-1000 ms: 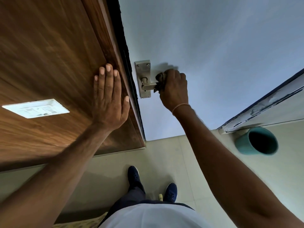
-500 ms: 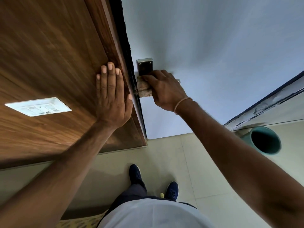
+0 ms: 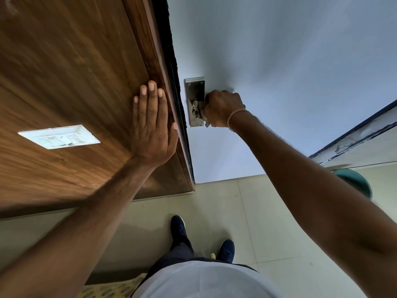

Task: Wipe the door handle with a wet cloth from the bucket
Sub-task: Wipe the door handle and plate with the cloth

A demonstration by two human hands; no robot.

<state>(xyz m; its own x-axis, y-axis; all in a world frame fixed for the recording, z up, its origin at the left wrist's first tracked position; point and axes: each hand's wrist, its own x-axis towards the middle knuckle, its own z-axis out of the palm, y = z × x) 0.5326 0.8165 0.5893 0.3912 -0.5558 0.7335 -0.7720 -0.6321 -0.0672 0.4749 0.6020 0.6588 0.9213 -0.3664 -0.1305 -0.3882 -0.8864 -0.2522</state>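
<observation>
At door handle [image 3: 196, 108]: right hand [image 3: 223, 108] fingers wrapped round it | left hand [image 3: 151, 125] flat, fingers extended, on wooden panel [image 3: 64, 72]

We note the door handle [image 3: 198, 108]: a brushed steel lever on a tall rectangular backplate [image 3: 194, 97] with two screws showing at its top, fixed near the left edge of a pale door. Only the lever's neck shows; the rest is covered. We see almost nothing of the cloth [image 3: 206, 123]: only a small pale scrap shows at the lower end of the handle, against the plate's right edge. The bucket [image 3: 354, 181], teal, stands on the tiled floor at far right, mostly hidden; we cannot see its contents.
</observation>
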